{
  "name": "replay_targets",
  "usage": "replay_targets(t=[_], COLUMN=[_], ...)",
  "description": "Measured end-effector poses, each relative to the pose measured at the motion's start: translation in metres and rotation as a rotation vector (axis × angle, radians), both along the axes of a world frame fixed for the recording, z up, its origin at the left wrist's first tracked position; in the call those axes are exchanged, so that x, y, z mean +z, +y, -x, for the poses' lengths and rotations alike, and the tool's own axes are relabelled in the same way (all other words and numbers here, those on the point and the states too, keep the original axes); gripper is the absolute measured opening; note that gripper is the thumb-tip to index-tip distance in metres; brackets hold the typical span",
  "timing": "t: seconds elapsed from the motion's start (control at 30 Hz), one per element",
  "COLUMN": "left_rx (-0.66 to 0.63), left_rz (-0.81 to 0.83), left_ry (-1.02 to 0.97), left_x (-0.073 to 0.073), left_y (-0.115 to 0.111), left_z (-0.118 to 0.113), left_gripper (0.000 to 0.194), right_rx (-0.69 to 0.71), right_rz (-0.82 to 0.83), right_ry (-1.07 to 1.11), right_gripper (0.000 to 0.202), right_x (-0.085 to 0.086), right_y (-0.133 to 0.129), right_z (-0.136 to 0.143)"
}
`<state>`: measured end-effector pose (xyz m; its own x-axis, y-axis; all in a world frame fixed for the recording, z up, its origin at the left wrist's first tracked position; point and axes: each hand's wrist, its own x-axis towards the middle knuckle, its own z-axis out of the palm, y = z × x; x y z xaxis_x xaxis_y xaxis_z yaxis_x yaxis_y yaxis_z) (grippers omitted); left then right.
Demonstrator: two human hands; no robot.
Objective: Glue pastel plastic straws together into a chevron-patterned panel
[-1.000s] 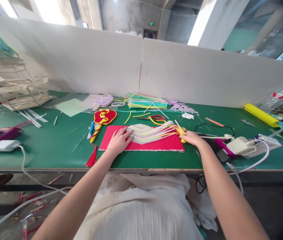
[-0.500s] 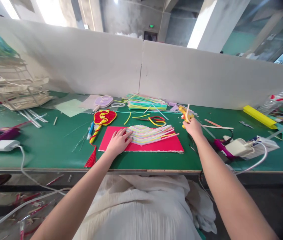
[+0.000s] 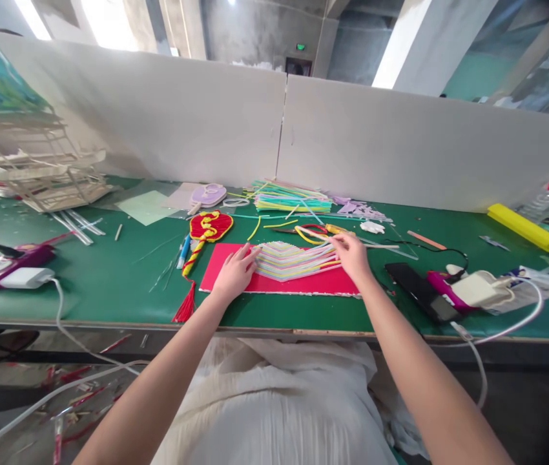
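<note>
A red board [image 3: 303,286] lies flat on the green table. On it rests a striped piece [image 3: 281,261] of pastel, yellow and white strips in a chevron pattern, its loose ends fanned to the right. My left hand [image 3: 237,271] lies on the board with its fingers spread, the fingertips at the piece's left edge. Above the loose ends, my right hand [image 3: 349,254] has its fingers pinched together on a pale strip [image 3: 314,233] that points up and left. Scissors [image 3: 310,232] with yellow and red handles lie just behind the board.
A red and yellow fan [image 3: 210,226] with a tassel lies left of the board. Bundled coloured strips [image 3: 291,197] sit behind it. At the right are a black phone [image 3: 417,287], a power strip with a white plug [image 3: 475,289] and a yellow bar [image 3: 521,227].
My right hand has moved left from the yellow tool to above the loose strip ends, carrying the pale strip. The yellow tool now lies on the table. My left hand stays on the board.
</note>
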<state>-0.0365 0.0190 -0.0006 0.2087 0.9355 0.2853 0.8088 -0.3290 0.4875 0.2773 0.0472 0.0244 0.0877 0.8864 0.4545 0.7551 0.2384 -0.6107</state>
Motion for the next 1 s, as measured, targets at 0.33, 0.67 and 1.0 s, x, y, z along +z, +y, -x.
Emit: replay_targets(t=[0.33,0.67,1.0], left_rx=[0.180,0.300,0.247], left_rz=[-0.150,-0.118,-0.122], left_ry=[-0.371,-0.465,-0.373], left_x=[0.006,0.008,0.010], left_y=[-0.002,-0.001,-0.013], left_z=[0.012,0.028,0.021], left_gripper=[0.037,0.025,0.032], right_rx=[0.365,0.400,0.383], right_rz=[-0.061,-0.019,-0.045], right_ry=[0.167,0.111,0.069], right_gripper=[0.029,0.030,0.023], right_x=[-0.020,-0.031,-0.031], right_y=[-0.066,-0.064,-0.078], right_z=[0.083,0.078,0.076])
